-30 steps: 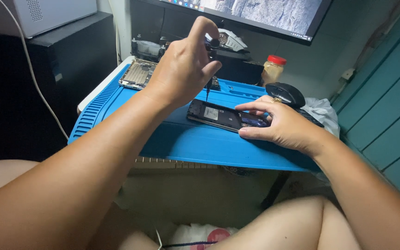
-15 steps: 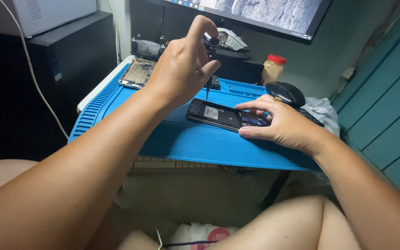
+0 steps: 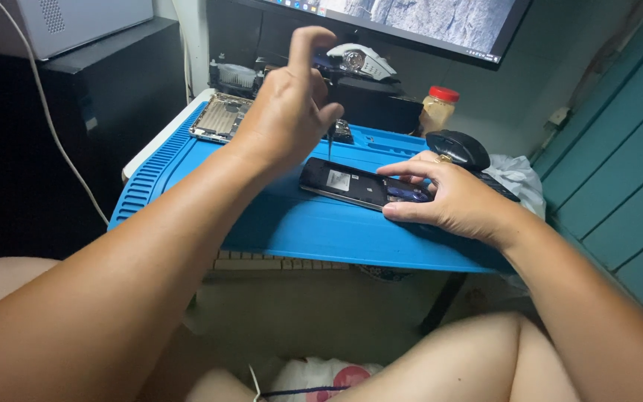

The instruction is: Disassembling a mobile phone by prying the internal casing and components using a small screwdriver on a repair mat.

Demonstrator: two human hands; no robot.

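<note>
Your left hand (image 3: pixel 288 112) has lifted its index finger while its fingers pinch a small screwdriver (image 3: pixel 330 141) upright over the opened phone (image 3: pixel 359 184), which your right hand (image 3: pixel 452 201) presses flat on the blue mat (image 3: pixel 299 223).

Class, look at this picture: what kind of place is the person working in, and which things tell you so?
Probably a home electronics repair desk: a blue repair mat bearing an opened phone, a screwdriver in the left hand, and a monitor behind.

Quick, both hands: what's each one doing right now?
Left hand: closed on a small screwdriver, tip on the phone.
Right hand: open, fingers pressing the phone down.
</note>
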